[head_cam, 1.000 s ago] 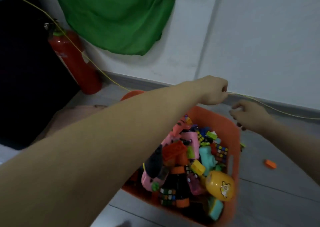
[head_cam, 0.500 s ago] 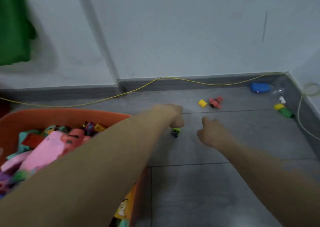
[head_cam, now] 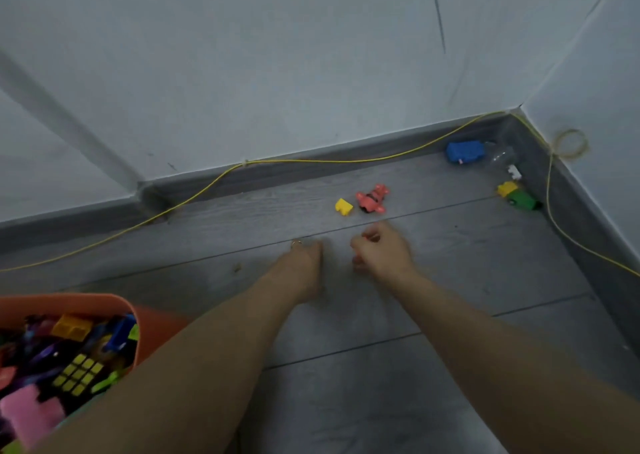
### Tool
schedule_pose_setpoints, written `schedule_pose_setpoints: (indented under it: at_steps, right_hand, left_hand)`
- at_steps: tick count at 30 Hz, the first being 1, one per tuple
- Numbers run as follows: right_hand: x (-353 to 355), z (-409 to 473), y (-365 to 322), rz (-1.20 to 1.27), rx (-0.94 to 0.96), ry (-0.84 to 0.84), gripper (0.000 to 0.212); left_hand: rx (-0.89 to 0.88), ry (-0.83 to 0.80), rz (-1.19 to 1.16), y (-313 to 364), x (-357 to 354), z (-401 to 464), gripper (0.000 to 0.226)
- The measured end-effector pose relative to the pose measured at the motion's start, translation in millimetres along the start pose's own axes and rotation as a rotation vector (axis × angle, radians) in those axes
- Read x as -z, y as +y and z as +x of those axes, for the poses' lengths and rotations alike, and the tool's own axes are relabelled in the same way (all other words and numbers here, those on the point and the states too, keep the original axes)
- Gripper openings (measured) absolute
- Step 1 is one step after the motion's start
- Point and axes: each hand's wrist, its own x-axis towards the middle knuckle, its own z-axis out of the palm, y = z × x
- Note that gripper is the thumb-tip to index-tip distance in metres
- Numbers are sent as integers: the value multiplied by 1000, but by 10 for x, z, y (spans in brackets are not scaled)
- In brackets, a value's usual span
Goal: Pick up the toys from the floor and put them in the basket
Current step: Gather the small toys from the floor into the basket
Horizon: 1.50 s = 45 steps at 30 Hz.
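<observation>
Open floor ahead, clutter at the edges

Bare grey floor (head_cam: 346,401) lies between the arms and ahead up to the yellow block (head_cam: 343,206) and pink toy (head_cam: 372,199). The orange basket (head_cam: 152,329) crowds the near left; the yellow cord (head_cam: 311,161) skirts the baseboard, and the blue toy (head_cam: 464,151) and green block (head_cam: 522,200) fill the right corner.

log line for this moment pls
phase: reaching | left hand: blurred | right hand: blurred | nearest: yellow block, pink toy | basket: near left
</observation>
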Motion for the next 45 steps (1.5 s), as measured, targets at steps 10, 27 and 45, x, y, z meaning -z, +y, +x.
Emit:
schedule_pose_setpoints:
  at_steps: [10,27,45]
  right_hand:
    - [457,849,-350,257,-123,214,26]
    - [1855,1193,390,-701,25,607,80]
    - [1908,1854,55,-716,217,414,74]
  left_hand:
    - [138,219,-445,558,463,748,42]
    - [-9,117,14,1357,283,1232,114]
    - [-20,81,7,1473,327,1535,72]
